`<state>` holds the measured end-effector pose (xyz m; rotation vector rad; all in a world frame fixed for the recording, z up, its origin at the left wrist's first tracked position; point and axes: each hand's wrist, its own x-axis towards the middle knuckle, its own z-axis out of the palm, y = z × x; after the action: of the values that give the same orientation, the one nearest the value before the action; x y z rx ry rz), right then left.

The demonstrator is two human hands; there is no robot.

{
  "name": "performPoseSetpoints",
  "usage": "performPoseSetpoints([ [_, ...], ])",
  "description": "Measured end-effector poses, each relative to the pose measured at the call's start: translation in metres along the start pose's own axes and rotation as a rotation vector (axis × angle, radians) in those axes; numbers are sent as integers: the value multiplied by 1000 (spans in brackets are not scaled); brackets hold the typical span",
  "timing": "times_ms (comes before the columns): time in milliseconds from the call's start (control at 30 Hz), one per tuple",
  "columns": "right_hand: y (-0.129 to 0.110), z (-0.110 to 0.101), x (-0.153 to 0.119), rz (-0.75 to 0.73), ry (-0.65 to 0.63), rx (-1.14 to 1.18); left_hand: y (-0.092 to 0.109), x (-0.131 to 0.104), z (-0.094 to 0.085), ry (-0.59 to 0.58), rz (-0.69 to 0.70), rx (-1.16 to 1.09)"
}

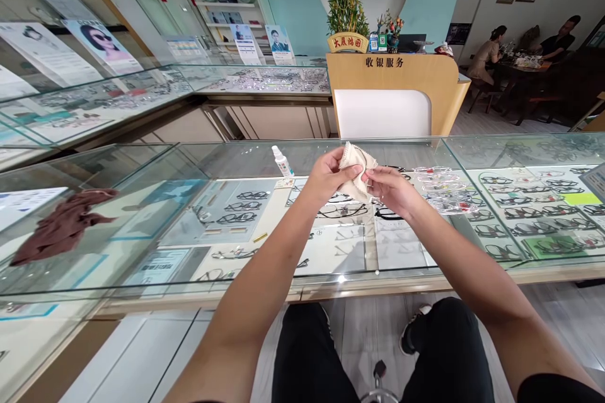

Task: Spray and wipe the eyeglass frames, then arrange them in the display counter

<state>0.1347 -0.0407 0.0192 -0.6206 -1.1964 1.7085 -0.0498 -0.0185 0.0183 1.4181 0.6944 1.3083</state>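
Above the glass counter, a cream cleaning cloth [355, 162] with a zigzag edge is bunched between my two hands. My left hand [327, 175] is closed around its left side, thumb pressed on top. From the right, the fingertips of my right hand [391, 190] pinch the cloth's lower right part. Whether a small thing lies within the folds, I cannot make out. A white spray bottle [283, 162] stands upright on the glass, left of my hands. Under the glass below them lie spectacle frames [343, 210].
A crumpled brown cloth [66, 223] lies on the counter at left. More eyeglasses [543, 211] fill the display case [340, 271] at right. Beyond are a wooden cashier desk [392, 69] and people sitting at a table [515, 66] in the far right corner.
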Motion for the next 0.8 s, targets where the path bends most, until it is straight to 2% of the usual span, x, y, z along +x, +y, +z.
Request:
performPoseSetpoints([
  [267,11,7,3,-26,-29,-4,-4,-1,15,245,75,27],
  [333,12,5,4,-42,-15,-18,-7,0,15,268,58,10],
  [433,9,0,4,-65,23,-41,-12,5,10,280,48,-20],
  [633,-11,-18,5,-157,66,-54,-14,15,-7,376,158,-48],
  [800,-25,-28,6,-181,102,-54,-10,15,-11,391,139,-101],
])
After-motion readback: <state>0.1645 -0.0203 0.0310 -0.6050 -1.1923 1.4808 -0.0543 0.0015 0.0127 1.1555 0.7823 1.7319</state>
